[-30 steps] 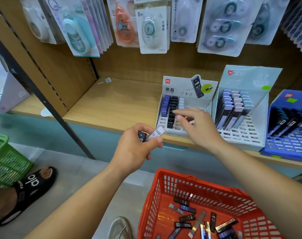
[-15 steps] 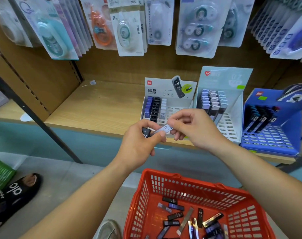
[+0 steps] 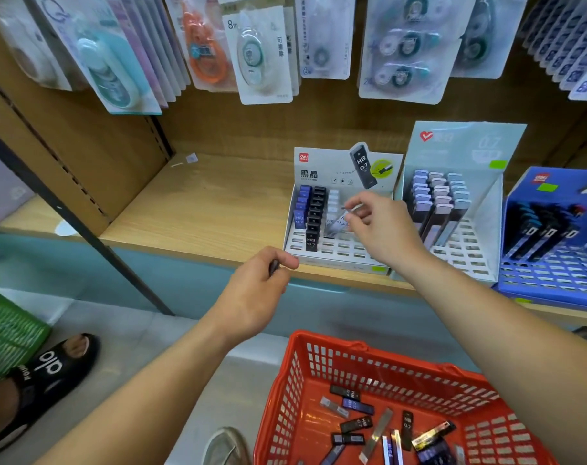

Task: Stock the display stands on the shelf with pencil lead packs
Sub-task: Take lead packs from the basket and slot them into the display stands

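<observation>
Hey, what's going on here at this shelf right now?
A person is stocking pencil lead. Their right hand pinches a pale pack, tilted over the white display stand beside its black row. Their left hand grips a dark pack near the shelf edge. More loose packs lie in the red basket below.

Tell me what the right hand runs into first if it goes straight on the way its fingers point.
Probably the pale row of packs in the white display stand; the right hand points its pinched clear pack at them. Depth is unclear.
</observation>
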Motion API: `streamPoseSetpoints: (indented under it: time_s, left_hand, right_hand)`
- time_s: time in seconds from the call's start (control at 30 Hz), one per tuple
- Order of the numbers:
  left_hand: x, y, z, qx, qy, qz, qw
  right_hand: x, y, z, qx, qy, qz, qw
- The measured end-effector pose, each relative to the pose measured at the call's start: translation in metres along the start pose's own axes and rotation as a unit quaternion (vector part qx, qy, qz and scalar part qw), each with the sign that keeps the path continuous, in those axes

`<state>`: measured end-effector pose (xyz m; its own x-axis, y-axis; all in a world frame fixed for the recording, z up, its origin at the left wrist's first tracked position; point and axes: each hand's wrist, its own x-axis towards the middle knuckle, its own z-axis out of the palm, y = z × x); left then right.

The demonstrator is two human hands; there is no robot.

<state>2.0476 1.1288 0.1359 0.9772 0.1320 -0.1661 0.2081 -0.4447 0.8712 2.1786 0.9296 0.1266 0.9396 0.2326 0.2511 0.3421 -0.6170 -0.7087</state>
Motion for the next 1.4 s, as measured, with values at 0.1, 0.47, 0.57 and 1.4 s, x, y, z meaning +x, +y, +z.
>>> streamPoseSetpoints:
  time_s: [0.1, 0.47, 0.57, 1.4]
  left_hand:
    - [-0.003, -0.003, -0.006, 0.007, -0.02, 0.016, 1.0]
    - [-0.015, -0.001, -0.023, -0.064, 0.003, 0.019, 0.998]
    - [-0.014, -0.005, -0.028, -0.084, 0.018, 0.0, 0.996]
    - [0.004, 0.046, 0.023, -0.254, -0.019, 0.036, 0.966]
  right_hand:
    - [0.004, 0.007, 0.001, -0.046, -0.017, -0.022, 0.999]
    - [0.023, -0.001, 0.011, -0.105, -0.039, -0.129, 0.985]
    - [0.017, 0.002, 0.013, -0.095, -0.031, -0.128, 0.987]
    - [-0.082, -0.029, -0.035, 0.29, -0.104, 0.062, 0.949]
